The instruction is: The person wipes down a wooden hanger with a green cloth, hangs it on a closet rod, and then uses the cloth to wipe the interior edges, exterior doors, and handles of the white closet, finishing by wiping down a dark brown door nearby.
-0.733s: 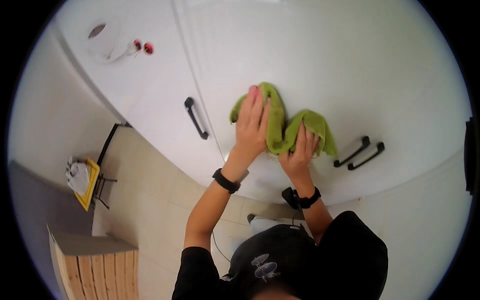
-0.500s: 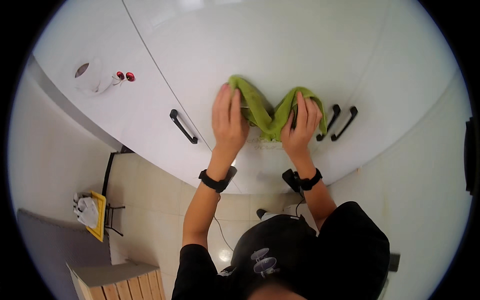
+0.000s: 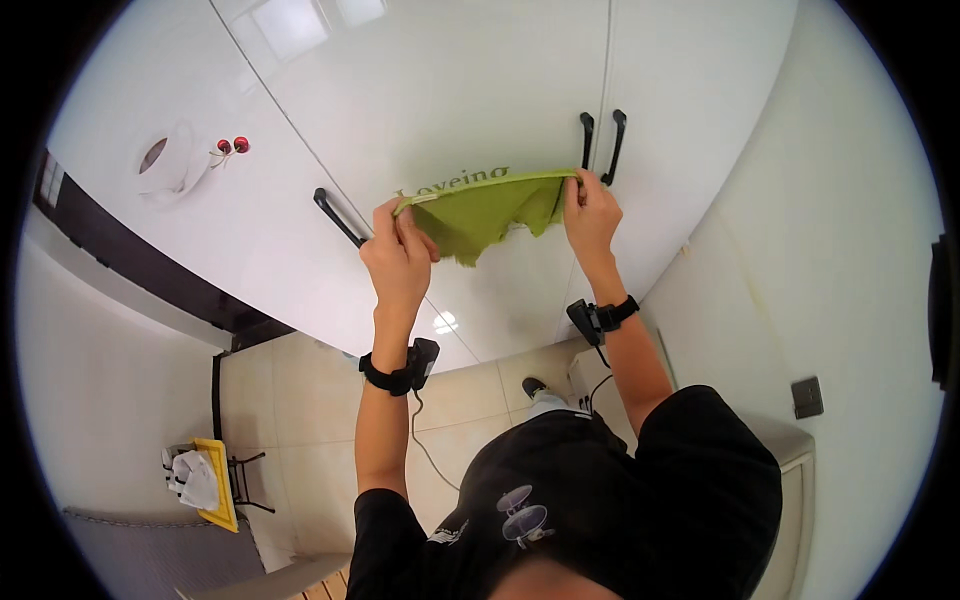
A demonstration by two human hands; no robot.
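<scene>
green cloth (image 3: 487, 212) taut between left hand (image 3: 397, 258) and right hand (image 3: 590, 212), fingers of both pinched on its corners

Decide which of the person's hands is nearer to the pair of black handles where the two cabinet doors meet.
Right. The right hand grips the green cloth just below the pair of black handles; the left hand holds the cloth's other end, nearer a single black handle.

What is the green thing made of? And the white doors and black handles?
Green cloth: soft fabric, probably towelling; it droops between the hands. White doors: glossy, maybe lacquered board; lights reflect in them. Black handles: dull, likely metal or plastic.
</scene>
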